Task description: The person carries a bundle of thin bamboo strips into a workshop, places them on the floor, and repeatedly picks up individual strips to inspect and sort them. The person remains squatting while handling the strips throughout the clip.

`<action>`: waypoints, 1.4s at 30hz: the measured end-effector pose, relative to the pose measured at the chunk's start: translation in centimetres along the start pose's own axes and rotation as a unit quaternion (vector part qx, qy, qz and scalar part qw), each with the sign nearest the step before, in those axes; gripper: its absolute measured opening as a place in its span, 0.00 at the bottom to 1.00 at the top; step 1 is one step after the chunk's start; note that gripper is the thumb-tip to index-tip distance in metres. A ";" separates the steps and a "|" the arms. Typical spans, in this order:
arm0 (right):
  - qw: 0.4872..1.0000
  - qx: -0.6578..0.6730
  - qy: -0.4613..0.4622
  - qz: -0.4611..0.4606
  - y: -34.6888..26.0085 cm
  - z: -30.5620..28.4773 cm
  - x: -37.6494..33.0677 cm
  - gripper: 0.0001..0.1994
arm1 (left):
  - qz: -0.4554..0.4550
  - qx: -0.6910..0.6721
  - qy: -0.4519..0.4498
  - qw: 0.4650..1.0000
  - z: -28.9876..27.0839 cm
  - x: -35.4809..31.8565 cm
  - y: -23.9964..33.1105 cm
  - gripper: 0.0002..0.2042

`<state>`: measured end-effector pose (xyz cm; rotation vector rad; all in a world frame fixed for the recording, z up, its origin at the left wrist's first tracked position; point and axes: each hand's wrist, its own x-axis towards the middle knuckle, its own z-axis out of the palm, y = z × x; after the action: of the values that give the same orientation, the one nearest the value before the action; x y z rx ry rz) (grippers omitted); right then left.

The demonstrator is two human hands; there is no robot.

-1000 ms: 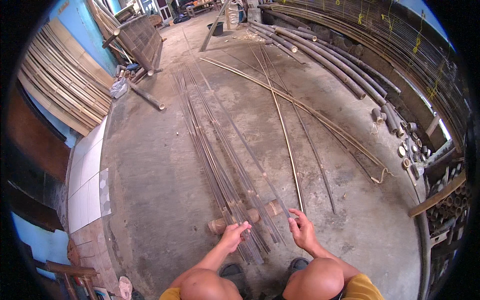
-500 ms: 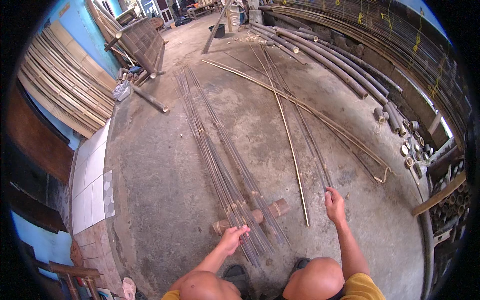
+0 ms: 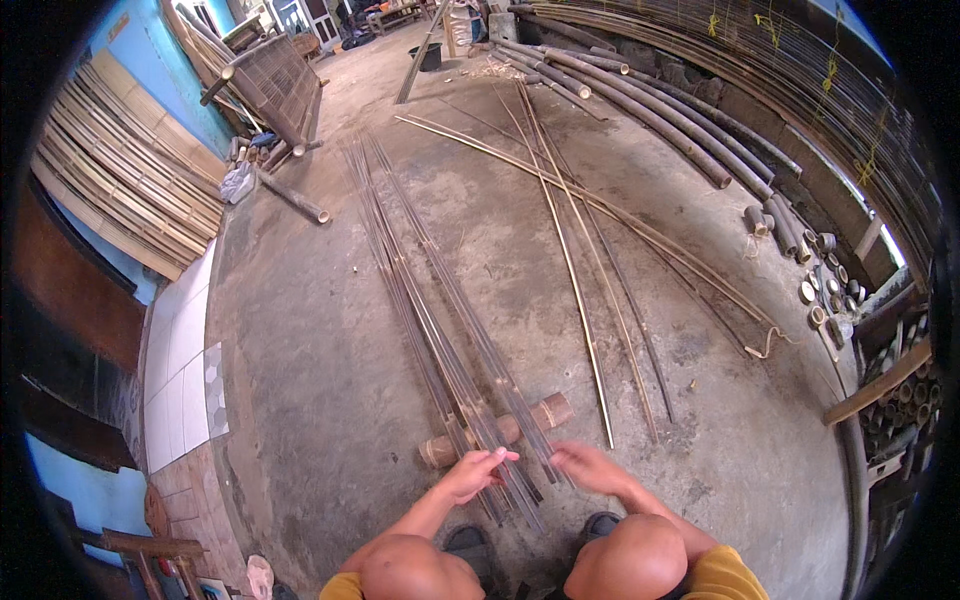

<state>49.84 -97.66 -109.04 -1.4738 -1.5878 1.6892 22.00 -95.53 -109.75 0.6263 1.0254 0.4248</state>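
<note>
Bundle of long thin grey bamboo strips [image 3: 440, 330] running straight away over short brown log [image 3: 497, 431]; left hand [image 3: 474, 473] fingering near ends, right hand [image 3: 590, 466] open, just beside.

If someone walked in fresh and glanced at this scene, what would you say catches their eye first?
First, the bundle of long thin bamboo strips running up the middle of the concrete floor, its near end resting across a short bamboo log. The left hand and right hand both touch that near end. Next, the thick bamboo poles stacked along the right wall and loose pale strips fanned across the floor.
</note>
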 end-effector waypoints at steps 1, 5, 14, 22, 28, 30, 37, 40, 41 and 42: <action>0.995 0.054 -0.075 -0.041 1.3 2.1 0.4 0.26 | -0.001 0.019 -0.006 1.000 0.4 0.5 0.3 0.20; 0.950 0.241 -0.170 0.103 -1.8 4.7 1.6 0.25 | 0.005 0.007 0.014 1.000 0.8 0.3 0.4 0.20; 0.986 0.119 0.099 0.069 -1.2 3.8 1.9 0.14 | 0.077 0.089 0.175 0.978 -0.5 2.2 -1.6 0.26; 0.891 -0.229 0.372 -0.119 4.7 -12.1 0.7 0.11 | 0.034 -0.085 0.198 0.976 -1.9 1.3 -2.1 0.22; 0.788 -0.455 0.410 -0.068 8.5 -30.0 -3.7 0.11 | 0.058 -0.046 0.200 0.977 -1.3 0.4 -1.1 0.17; 0.757 -0.505 0.413 -0.040 6.2 -33.8 -5.0 0.12 | 0.061 -0.054 0.215 0.973 -1.4 -0.2 -0.9 0.15; 0.645 -0.612 0.428 0.162 3.3 -45.2 -6.6 0.13 | 0.076 -0.073 0.215 0.971 -2.4 -0.3 -0.9 0.13; 0.520 -0.652 0.499 0.235 1.3 -44.8 -4.1 0.26 | 0.081 -0.088 0.183 0.976 -2.4 -0.7 -0.7 0.13; 0.481 -0.666 0.530 0.209 1.6 -44.4 -3.3 0.35 | 0.077 -0.095 0.159 0.980 -2.0 -0.1 -0.6 0.13; 0.517 -0.639 0.555 0.122 0.9 -41.4 -1.2 0.33 | 0.084 -0.091 0.146 0.981 -1.8 -0.2 -0.5 0.15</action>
<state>86.08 -79.11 -101.26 -2.5078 -1.5829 -0.9973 20.32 -95.48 -110.61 0.4954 1.2005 0.7676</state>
